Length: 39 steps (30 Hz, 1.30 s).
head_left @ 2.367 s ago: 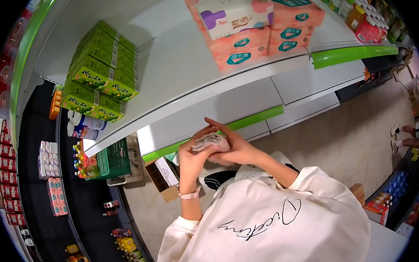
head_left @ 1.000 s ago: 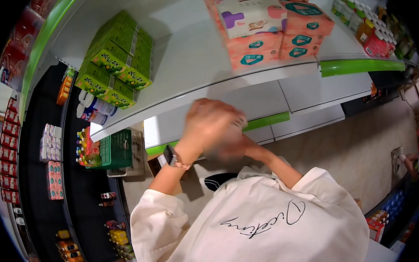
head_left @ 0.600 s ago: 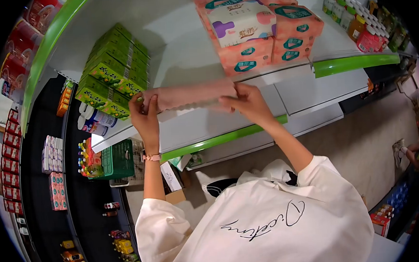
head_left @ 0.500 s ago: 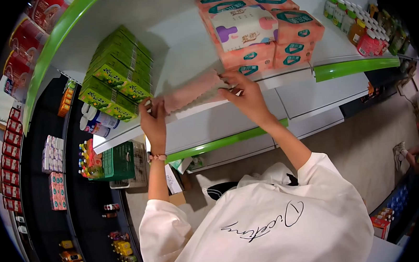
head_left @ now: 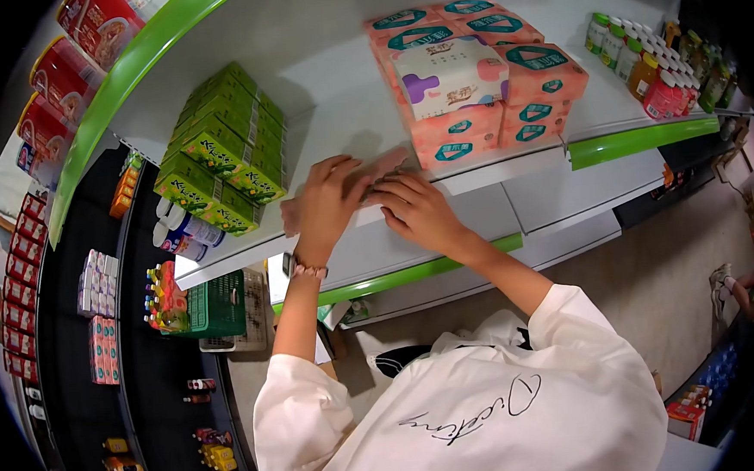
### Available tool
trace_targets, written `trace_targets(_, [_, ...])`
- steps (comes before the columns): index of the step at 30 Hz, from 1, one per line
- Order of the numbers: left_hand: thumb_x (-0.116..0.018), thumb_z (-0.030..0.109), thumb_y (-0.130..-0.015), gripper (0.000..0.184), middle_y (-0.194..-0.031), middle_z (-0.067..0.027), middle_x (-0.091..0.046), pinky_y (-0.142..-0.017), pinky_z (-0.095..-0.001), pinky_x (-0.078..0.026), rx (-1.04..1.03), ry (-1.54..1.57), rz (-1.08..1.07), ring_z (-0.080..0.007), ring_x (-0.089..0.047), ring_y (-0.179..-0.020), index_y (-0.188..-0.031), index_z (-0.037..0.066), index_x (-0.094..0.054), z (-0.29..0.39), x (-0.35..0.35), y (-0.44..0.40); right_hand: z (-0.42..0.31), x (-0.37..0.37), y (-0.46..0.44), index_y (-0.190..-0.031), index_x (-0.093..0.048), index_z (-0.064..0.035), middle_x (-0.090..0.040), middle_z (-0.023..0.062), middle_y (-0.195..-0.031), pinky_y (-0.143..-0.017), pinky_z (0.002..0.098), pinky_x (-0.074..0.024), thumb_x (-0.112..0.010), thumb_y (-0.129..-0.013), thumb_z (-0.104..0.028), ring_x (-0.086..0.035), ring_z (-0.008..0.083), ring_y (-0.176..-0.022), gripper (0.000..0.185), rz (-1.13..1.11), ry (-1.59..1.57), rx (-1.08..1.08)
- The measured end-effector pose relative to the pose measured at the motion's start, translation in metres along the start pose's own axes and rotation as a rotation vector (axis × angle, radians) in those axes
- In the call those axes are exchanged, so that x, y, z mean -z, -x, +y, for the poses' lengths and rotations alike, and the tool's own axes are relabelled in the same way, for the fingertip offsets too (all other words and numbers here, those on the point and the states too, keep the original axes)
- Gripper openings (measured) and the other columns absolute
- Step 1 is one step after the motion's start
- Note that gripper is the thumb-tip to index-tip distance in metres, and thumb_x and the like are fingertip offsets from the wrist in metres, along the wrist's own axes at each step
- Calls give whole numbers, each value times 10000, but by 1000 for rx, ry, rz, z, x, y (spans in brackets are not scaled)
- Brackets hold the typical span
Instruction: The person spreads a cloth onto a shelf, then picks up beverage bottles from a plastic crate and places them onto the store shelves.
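A pink cloth [head_left: 387, 162] lies folded in a long strip on the front part of the white shelf [head_left: 303, 150], between the green boxes [head_left: 217, 159] and the pink tissue packs [head_left: 453, 136]. My left hand [head_left: 330, 200] rests on its left part, fingers extended over it and apart. On its near edge lie the fingertips of my right hand [head_left: 417, 212], with the thumb spread away. Both hands are close together and partly cover the cloth.
A white patterned pack [head_left: 449, 80] tops the pink stack. Jars [head_left: 634, 60] stand at the right. Blue-and-white containers [head_left: 189, 231] sit beside the green boxes. Red tubs [head_left: 65, 77] line the upper left shelf. A green basket [head_left: 215, 306] is below; a person's leg [head_left: 743, 297] shows at far right.
The cloth, earlier bunched up, was stretched between both hands and lowered to the shelf. My left hand has moved right onto it. My right hand has come down to its near edge.
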<state>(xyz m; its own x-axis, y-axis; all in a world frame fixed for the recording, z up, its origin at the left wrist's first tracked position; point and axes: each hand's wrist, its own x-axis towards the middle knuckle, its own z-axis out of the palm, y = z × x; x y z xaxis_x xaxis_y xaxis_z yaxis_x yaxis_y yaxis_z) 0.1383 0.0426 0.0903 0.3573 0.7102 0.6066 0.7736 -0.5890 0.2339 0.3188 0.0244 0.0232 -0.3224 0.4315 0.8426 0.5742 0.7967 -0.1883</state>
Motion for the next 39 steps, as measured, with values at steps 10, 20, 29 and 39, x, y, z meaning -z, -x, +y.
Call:
trace_targets(10, [-609,137,-914,281,-1049,-188,-683,-777,-376,-531,-89,202,-165,-339,-672,-888,-1173,41,-658,-11,-34,-8,18,19,13,-1083,-636,-73,-629,54,-1135,-923,390,-497,-676,-766,-89,-576,246,-1079,320,-6,93,-9])
trace_targets(20, [-655,100,-842,186,-1032,-116,-707,-848,-404,-522,-347,213,-16,-277,-672,-978,-1021,70,-692,-8,-31,-3,26,29,13,-1122,-608,-101,-609,46,-1049,-870,381,-468,-676,-760,-157,-556,218,-1024,372,-81,182,45])
trace_targets(29, [-653,218,-825,249,-1223,-88,-650,-1092,-545,-320,-469,-77,-196,-273,-547,-1221,-1037,92,-689,-25,-30,13,3,39,-29,-1228,-586,-64,-638,93,-1146,-880,415,-484,-675,-775,-158,-604,269,-1027,471,12,-129,75])
trace_targets(39, [-549,230,-907,542,-1442,-171,-458,-1138,-570,-195,-35,-415,-16,-402,-359,-1360,-1424,94,-461,-16,-4,80,13,7,8,-1354,-446,42,-462,227,-1397,-1134,466,-293,-698,-794,-389,-427,349,-1318,751,-280,246,77])
